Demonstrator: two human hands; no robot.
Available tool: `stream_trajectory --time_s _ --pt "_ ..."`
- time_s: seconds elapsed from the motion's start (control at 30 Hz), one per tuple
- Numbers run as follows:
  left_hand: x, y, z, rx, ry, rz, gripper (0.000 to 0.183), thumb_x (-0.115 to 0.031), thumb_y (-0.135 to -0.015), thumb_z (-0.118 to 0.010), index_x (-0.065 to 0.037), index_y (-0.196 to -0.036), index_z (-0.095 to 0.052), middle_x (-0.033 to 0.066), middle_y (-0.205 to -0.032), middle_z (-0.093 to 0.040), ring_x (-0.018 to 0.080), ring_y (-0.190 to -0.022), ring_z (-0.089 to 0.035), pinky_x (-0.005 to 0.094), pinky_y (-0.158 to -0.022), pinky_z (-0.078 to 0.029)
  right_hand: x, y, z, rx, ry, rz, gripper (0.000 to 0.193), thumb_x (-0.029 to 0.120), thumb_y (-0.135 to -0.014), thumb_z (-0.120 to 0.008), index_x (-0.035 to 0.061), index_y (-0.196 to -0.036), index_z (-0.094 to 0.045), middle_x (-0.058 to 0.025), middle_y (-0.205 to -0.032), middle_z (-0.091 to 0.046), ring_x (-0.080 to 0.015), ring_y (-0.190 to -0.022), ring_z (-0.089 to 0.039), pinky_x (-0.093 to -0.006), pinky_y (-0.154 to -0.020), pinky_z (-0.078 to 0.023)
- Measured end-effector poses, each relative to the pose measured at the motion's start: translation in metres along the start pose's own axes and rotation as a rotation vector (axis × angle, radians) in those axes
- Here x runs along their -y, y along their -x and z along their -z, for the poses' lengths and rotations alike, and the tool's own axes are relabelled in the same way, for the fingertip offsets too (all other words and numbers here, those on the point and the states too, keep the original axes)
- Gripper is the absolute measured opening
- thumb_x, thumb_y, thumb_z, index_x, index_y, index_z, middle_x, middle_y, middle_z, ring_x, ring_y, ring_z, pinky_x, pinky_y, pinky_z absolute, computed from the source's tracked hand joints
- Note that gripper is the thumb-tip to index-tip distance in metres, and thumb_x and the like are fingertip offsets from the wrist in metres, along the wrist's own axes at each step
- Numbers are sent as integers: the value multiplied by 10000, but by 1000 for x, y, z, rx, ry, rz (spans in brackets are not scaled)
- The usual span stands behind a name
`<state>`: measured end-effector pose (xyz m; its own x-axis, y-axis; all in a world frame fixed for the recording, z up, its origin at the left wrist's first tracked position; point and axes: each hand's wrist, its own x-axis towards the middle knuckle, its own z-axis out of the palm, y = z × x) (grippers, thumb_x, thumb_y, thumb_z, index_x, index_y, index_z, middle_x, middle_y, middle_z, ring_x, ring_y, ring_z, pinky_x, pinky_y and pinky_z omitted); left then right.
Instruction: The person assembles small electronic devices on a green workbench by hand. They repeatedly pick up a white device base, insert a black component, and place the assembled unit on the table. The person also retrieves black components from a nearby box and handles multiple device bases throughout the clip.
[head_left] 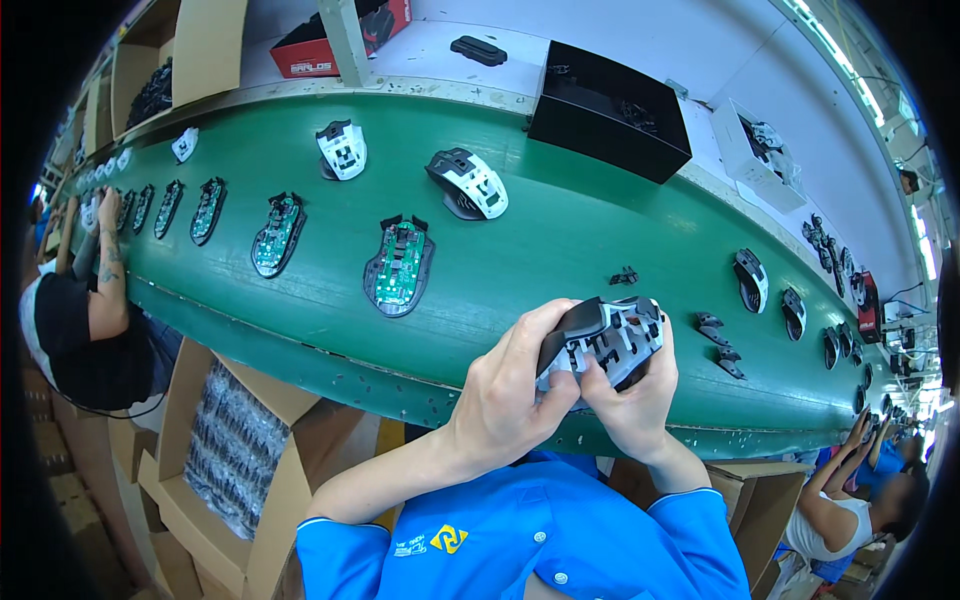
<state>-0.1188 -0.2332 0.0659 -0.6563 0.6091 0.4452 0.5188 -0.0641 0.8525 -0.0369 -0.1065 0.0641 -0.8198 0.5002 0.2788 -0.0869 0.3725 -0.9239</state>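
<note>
Both my hands hold one mouse shell, black outside with a white inner frame, tilted above the near edge of the green belt. My left hand grips its left side, thumb on the white frame. My right hand wraps its right side, thumb pressed against the inside. Just beyond lies a small black plastic part on the belt. To the right are several dark side pieces. A mouse base with a green circuit board lies to the left, and a white-and-black shell farther back.
More circuit-board bases line the belt leftward; assembled shells lie rightward. A black box of parts stands on the back ledge. Below left is an open carton. Co-workers sit left and right.
</note>
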Motion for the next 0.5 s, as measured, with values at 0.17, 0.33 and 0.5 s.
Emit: stream_trajectory --time_s 0.17,0.33,0.5 --pt "-1 -4 6 34 -15 34 585 -47 -758 -606 14 -1285 -360 217 -1026 -567 317 -783 -636 378 -671 -523 2 -12 8 74 134 91 527 32 -676 -685 -25 -1141 -444 -94 -922 -519 -174 -798 -554 -278 -716 -464" --pt "-19 -27 47 229 189 419 765 -237 -736 -699 -21 -1355 -305 171 -1126 -534 188 -703 -614 288 -582 -494 4 -87 72 416 189 -10 392 96 -647 -631 -22 -1015 -564 -77 -889 -554 -131 -784 -537 -289 -719 -462" --pt "37 -50 70 -24 -320 365 616 -200 -764 -668 -58 -1309 -418 114 -1065 -559 147 -727 -580 275 -618 -484 -99 -145 139 -168 1357 187 352 79 -690 -621 19 -1029 -543 -106 -906 -519 -257 -871 -566 -365 -634 -521"
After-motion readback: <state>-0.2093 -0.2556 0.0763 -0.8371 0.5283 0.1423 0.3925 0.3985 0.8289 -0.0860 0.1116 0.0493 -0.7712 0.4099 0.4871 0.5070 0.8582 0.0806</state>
